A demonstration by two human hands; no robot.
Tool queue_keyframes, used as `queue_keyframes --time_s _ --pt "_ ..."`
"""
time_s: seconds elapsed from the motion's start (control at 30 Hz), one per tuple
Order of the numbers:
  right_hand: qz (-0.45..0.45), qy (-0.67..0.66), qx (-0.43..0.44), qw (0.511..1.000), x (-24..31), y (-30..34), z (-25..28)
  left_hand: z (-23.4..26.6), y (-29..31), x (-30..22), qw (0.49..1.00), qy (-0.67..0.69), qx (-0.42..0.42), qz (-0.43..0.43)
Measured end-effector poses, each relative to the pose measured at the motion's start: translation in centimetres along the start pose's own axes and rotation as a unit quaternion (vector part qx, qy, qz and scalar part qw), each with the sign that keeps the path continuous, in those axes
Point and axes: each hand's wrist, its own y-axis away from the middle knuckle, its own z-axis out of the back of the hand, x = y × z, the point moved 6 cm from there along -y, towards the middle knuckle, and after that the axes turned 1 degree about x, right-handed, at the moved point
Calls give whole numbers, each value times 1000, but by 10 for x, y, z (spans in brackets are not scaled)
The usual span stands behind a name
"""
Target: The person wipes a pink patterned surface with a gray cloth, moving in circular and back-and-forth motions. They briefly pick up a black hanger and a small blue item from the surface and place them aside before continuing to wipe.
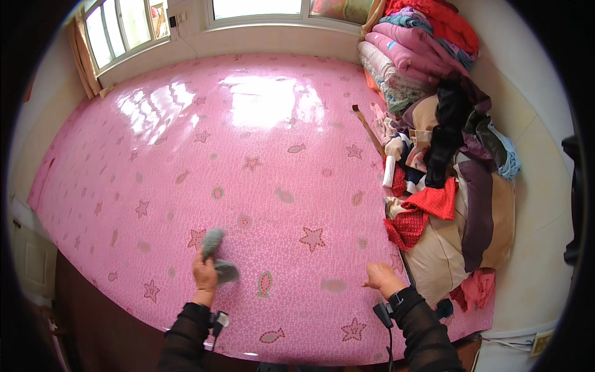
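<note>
My left hand (203,274) is closed around a grey sock (227,271), holding it just over the near part of a pink patterned sheet (291,198). One end of the sock sticks up past my fingers and the other hangs out to the right, slightly blurred. To the right, my right hand (383,279) hovers above the sheet beside the clothes pile, its fingers curled in and nothing visible in them. Dark sleeves cover both forearms, and a strap with a small device sits at each wrist.
Folded quilts (409,53) are stacked at the back right. In front of them lie heaped clothes, a red patterned cloth (434,201) and a large beige and brown cushion (480,217). A wooden stick (369,130) lies beside the heap. Windows (257,7) line the far wall.
</note>
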Motion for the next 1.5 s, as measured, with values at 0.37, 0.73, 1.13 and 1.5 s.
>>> queue_keyframes --time_s 0.37,0.73,1.13,1.5 --pt "-38 92 -30 995 -47 -71 61 19 -21 40 900 -395 133 -124" --pt "13 78 69 994 -63 -146 63 9 -310 -51 970 -243 16 -13" --pt "24 43 116 992 -65 -150 71 -264 -340 -44 887 -435 155 21" --pt "134 12 26 991 -68 -143 72 -326 -554 41 868 -489 77 33"
